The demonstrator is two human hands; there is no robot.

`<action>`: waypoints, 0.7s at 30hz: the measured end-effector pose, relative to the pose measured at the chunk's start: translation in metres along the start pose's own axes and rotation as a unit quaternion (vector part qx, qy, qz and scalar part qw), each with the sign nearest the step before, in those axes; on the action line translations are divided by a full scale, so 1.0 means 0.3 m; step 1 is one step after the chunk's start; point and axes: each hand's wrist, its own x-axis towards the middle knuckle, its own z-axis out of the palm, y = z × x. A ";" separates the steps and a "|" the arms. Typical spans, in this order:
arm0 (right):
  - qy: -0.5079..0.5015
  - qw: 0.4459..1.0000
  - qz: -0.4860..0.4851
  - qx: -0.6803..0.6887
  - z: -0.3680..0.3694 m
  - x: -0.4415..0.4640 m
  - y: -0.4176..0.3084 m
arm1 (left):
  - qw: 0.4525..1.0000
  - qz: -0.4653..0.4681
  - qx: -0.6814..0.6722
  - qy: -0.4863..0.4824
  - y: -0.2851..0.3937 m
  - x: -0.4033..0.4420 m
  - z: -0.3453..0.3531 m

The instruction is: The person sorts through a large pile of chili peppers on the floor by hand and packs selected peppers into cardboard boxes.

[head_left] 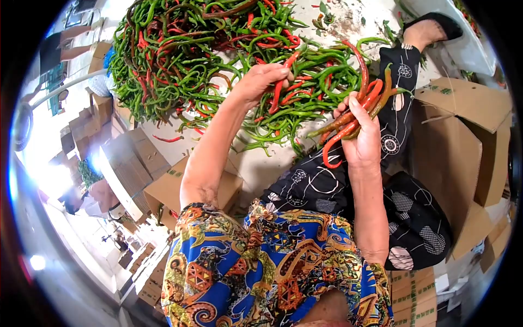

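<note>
Two hands: both are closed around peppers and well apart, raised over the near side of the produce.
Left hand: the left hand pinches one red pepper between thumb and fingers, above where the heap meets the spread.
Right hand: the right hand grips a bunch of peppers, red, brownish and greenish, their ends jutting out both sides of the fist.
Peppers: heaped peppers, mostly green mixed with red, lie far left; a thinner spread of peppers reaches right, toward the right hand.
Stray: a loose red pepper sits just beside the heap's near edge.
Floor: a pale strip of floor shows between the spread's near edge and the patterned trousers; farther off, leaf scraps dot the ground.
Right edge: a large open carton stands beside the trousered leg, with a white tub beyond, near the black shoe.
Left edge: a smaller carton sits by the left forearm.
Far left: part of another person shows, apart from the heap.
</note>
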 end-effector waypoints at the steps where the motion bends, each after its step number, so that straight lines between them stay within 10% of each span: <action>1: 0.010 1.000 0.012 0.000 0.001 0.006 0.005 | 0.999 0.016 -0.042 -0.028 0.020 -0.042 -0.002; 15: -0.025 0.987 0.036 -0.157 -0.005 0.033 0.048 | 0.975 0.135 -0.174 0.026 -0.008 -0.077 0.249; 21: -0.027 0.996 0.057 -0.055 -0.020 0.026 0.017 | 0.886 0.132 0.384 0.225 -0.355 0.064 -0.050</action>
